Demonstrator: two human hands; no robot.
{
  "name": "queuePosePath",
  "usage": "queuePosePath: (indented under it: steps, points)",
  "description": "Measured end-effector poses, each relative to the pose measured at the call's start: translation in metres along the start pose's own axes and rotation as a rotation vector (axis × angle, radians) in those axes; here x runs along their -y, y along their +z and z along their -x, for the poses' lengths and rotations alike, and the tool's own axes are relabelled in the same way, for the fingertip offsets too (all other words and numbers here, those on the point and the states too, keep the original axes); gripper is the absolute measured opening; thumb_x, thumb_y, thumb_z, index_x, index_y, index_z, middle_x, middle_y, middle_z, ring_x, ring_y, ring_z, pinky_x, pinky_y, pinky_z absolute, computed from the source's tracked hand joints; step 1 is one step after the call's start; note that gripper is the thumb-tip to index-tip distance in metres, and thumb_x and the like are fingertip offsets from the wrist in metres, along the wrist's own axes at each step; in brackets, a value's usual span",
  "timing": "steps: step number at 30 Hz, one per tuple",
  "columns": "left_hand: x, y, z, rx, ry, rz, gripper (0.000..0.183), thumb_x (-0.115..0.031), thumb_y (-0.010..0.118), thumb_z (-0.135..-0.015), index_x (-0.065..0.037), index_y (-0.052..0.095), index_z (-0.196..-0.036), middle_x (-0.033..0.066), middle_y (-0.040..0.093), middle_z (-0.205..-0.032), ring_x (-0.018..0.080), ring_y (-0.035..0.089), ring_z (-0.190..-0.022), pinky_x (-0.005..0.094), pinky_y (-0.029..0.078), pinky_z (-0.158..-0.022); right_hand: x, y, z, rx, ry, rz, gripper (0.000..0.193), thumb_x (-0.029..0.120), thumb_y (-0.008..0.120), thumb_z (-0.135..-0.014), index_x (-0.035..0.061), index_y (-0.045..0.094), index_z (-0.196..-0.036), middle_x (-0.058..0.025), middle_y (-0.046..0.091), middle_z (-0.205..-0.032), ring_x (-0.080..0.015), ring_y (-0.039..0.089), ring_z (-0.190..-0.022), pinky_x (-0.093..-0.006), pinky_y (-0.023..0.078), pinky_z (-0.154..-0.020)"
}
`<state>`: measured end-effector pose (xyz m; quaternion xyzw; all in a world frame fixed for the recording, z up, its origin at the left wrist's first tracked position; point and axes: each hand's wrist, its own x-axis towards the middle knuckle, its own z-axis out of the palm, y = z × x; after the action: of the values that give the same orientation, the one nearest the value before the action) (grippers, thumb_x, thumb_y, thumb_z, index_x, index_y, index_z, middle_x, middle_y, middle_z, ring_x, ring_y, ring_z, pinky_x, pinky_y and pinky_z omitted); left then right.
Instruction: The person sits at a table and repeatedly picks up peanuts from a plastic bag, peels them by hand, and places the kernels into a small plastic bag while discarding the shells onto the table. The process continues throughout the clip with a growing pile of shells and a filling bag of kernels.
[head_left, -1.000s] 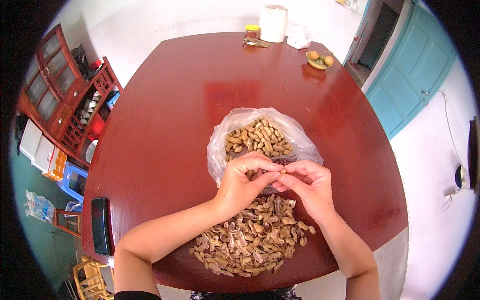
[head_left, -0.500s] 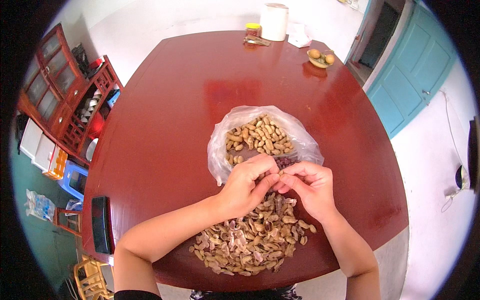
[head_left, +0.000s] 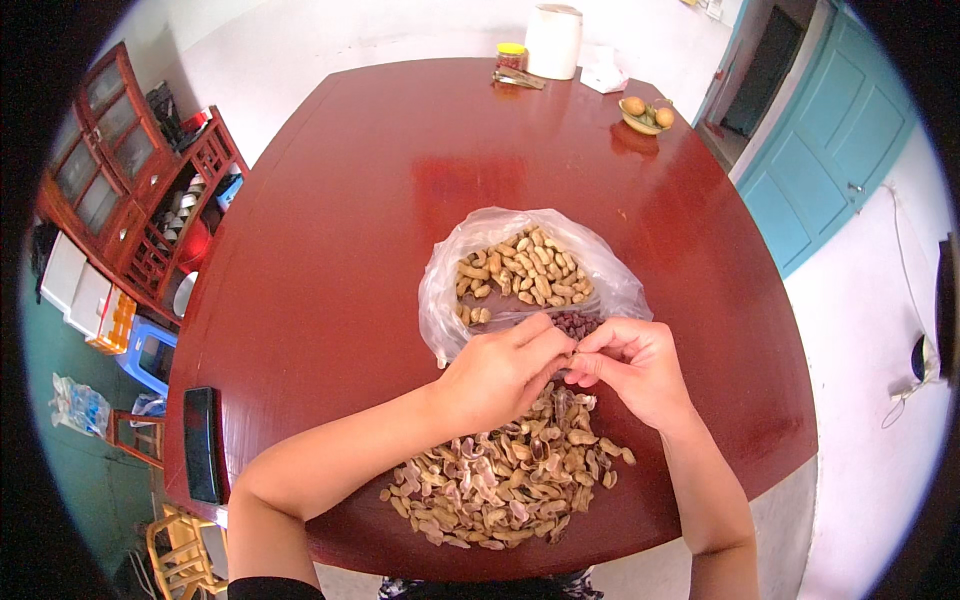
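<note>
A heap of empty shells [head_left: 505,475] lies on the red table [head_left: 330,260] nearest the person. Just above it the left hand [head_left: 500,372] and right hand [head_left: 635,365] meet, fingertips pressed together, pinching a peanut too small to see clearly. Beyond them sits an open plastic bag [head_left: 450,290] of unshelled peanuts [head_left: 525,265], with dark kernels [head_left: 577,322] at its near edge.

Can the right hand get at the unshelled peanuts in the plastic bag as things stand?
Probably yes. The right hand sits right at the bag's open mouth, and the unshelled peanuts lie uncovered just beyond its fingertips. Both hands meet in a pinch, so it would have to let go first.
</note>
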<state>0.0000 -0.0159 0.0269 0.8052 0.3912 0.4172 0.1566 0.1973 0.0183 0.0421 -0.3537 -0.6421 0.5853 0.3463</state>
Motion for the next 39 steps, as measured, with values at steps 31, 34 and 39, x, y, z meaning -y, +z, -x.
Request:
queuePosePath:
  steps: [31, 34, 39]
  points:
    - [0.013, 0.006, -0.005, 0.018, -0.721, 1.016, 0.017, -0.02, 0.06, -0.096, -0.006, 0.066, -0.103, -0.0071, 0.049, -0.063, 0.0019, 0.034, -0.05, 0.019, 0.026, -0.046, -0.017, 0.014, -0.005, -0.2, -0.398, 0.284, 0.028, -0.008, 0.06, -0.082, 0.0023, 0.066, -0.108, 0.0, 0.062, -0.077, -0.0062, 0.054, -0.061, -0.0202, 0.043, -0.053]
    - [0.018, 0.008, -0.002, 0.026, -0.691, 1.04, 0.017, -0.019, 0.06, -0.095, -0.005, 0.067, -0.102, -0.0069, 0.051, -0.064, 0.0015, 0.035, -0.05, 0.0187, 0.026, -0.045, -0.014, 0.015, -0.007, -0.19, -0.546, 0.497, 0.028, -0.008, 0.065, -0.079, 0.0009, 0.067, -0.104, -0.0054, 0.063, -0.076, -0.0091, 0.057, -0.06, -0.0217, 0.044, -0.052]
    - [0.016, 0.006, -0.003, 0.042, -0.749, 1.105, 0.018, -0.022, 0.061, -0.095, -0.006, 0.066, -0.103, -0.0074, 0.048, -0.064, 0.0023, 0.032, -0.052, 0.0193, 0.025, -0.046, -0.018, 0.02, -0.007, -0.31, -0.697, 0.574, 0.024, -0.007, 0.069, -0.077, -0.001, 0.067, -0.1, -0.0103, 0.065, -0.076, -0.0147, 0.063, -0.061, -0.0248, 0.048, -0.052]
